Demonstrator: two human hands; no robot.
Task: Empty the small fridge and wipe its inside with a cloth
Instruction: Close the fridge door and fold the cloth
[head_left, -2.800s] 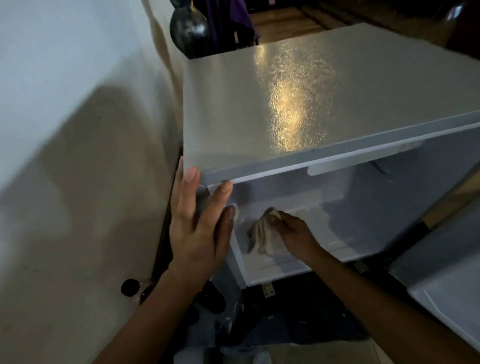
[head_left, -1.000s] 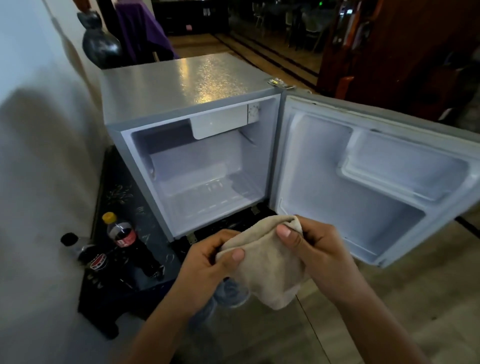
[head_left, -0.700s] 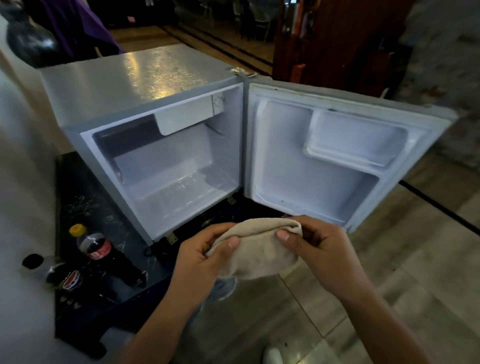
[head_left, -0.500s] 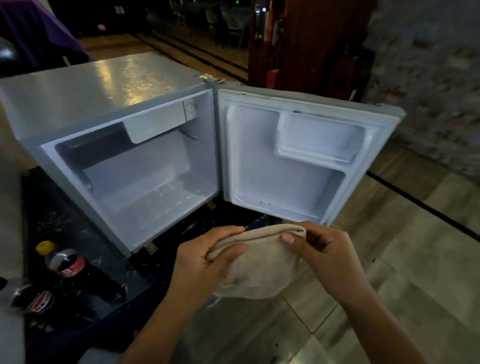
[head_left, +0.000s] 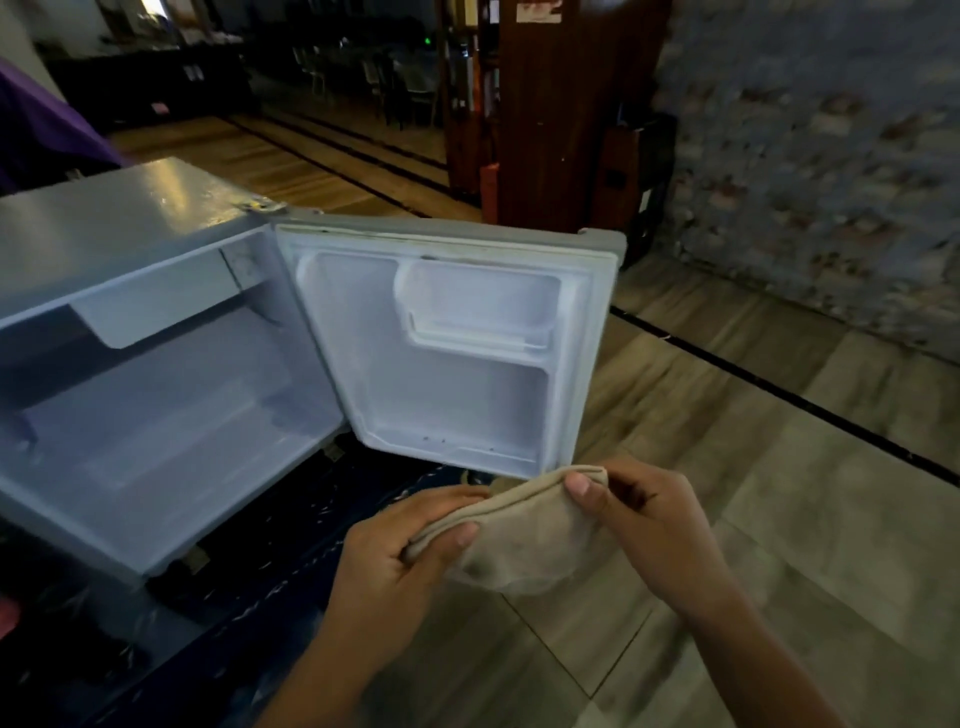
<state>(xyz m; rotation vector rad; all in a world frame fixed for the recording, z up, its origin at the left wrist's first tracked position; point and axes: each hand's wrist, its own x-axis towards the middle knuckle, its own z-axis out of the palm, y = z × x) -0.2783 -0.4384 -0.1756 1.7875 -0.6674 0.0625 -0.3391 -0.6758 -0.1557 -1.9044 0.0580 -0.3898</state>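
Both hands were clamped on the beige cloth (head_left: 524, 540), left hand (head_left: 400, 561) pinching one end and right hand (head_left: 649, 525) the other, just in front of the small fridge (head_left: 130, 249) with its door (head_left: 452, 343) swung open.

Both hands, left (head_left: 400, 551) and right (head_left: 644, 525), pinch with curled fingers.
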